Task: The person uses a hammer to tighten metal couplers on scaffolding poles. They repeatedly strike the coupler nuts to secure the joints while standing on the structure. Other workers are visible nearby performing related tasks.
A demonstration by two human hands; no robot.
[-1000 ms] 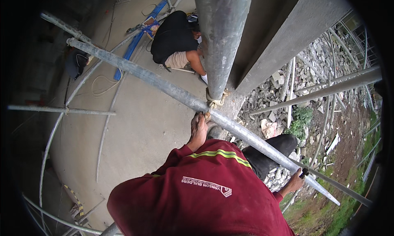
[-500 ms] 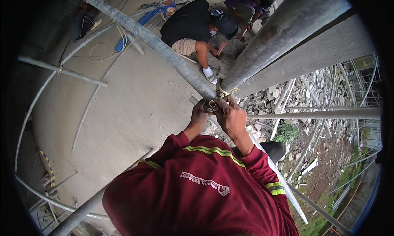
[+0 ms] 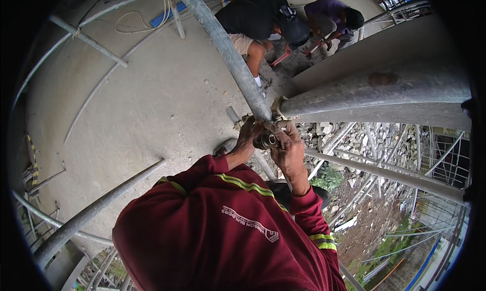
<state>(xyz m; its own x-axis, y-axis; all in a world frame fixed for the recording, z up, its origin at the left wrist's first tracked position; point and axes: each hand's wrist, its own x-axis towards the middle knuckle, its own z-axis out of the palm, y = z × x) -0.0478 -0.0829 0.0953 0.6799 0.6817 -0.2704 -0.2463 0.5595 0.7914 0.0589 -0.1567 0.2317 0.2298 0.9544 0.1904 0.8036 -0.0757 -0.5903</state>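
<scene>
Both my hands meet at the near end of a diagonal grey scaffold tube [image 3: 228,48], around a short, dark metal fitting with a round hollow end [image 3: 265,140]. My left hand [image 3: 246,138] is closed on the fitting's left side. On the other side, my right hand [image 3: 289,151] has its fingers bent around it. The hands hide how the fitting meets the tube. Just beyond my right fingers, a scaffold clamp [image 3: 278,107] sits at the end of a thick grey pipe [image 3: 374,94].
Two people crouch at the far side, one in a black shirt [image 3: 250,15], one in purple [image 3: 329,15], over broken concrete. A concrete slab [image 3: 152,108] spreads left. Rubble [image 3: 324,134] lies below at right, crossed by scaffold tubes [image 3: 385,172]. Another tube [image 3: 101,210] slants at near left.
The view has turned, so the thick pipe now lies more level. Both hands remain at the joint; the fitting's hollow end now tips toward the right hand.
</scene>
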